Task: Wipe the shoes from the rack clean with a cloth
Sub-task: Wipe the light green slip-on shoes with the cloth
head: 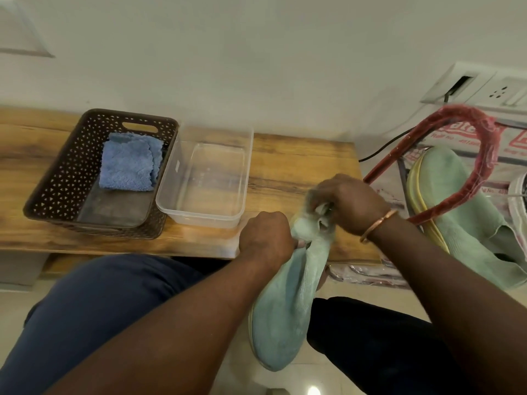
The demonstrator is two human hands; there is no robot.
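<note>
A pale green knit shoe [285, 303] hangs toe-down over my lap at the wooden table's front edge. My left hand [265, 238] is closed on the shoe's collar from the left. My right hand [346, 205] is clenched at the top of the collar, with a small whitish piece of cloth or lining [320, 209] showing under its fingers; I cannot tell which it is. The matching green shoe [459, 212] lies on the rack at the right. A folded blue cloth [128, 163] sits in the brown basket [57, 172].
A clear plastic tub [242, 155] stands on the wooden table [299, 163] beside the basket. A red-wrapped rack frame [484, 155] arches over the shoes at right, where another white shoe [519, 189] shows. A wall socket [499, 92] and cable are behind.
</note>
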